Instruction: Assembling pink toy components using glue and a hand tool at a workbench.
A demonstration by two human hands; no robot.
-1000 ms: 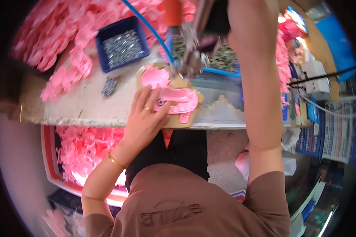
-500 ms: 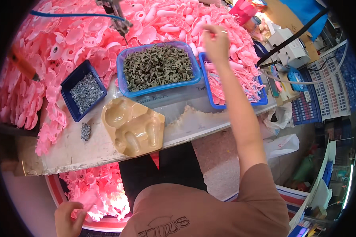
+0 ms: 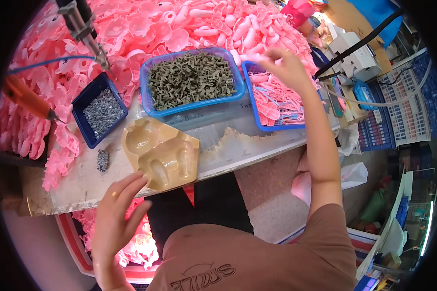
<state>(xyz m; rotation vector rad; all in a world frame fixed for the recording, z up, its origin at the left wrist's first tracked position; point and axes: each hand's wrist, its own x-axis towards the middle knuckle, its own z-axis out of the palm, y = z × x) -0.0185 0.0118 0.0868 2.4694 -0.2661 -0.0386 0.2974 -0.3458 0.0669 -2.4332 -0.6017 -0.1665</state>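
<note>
My left hand [image 3: 119, 208] is open, thumb apart from the stretched fingers, its fingertips at the near left edge of a tan moulded holder [image 3: 172, 150] with rounded hollows. My right hand [image 3: 289, 70] reaches over the far edge of a blue tray [image 3: 279, 128] of thin pink and pale blue plastic parts. Its thumb and fingers are closed at the end of a smooth pink plastic piece [image 3: 255, 58], which they partly hide. Left of that tray stands a blue basket [image 3: 194, 107] full of small dark grey-green clips.
A navy tray [image 3: 88, 141] holds small metal screws; a small screw cluster [image 3: 102, 160] lies near it. An orange screwdriver [image 3: 31, 99] and a metal tool head [image 3: 85, 31] hang above. Pink shells [image 3: 126, 29] heap up behind. A bin [image 3: 131, 276] of pink parts stands below the table.
My left hand has risen from the bin of pink parts to the tan holder, its fingers opening. My right hand has come nearer and rightward, from the pink heap to the blue tray's edge.
</note>
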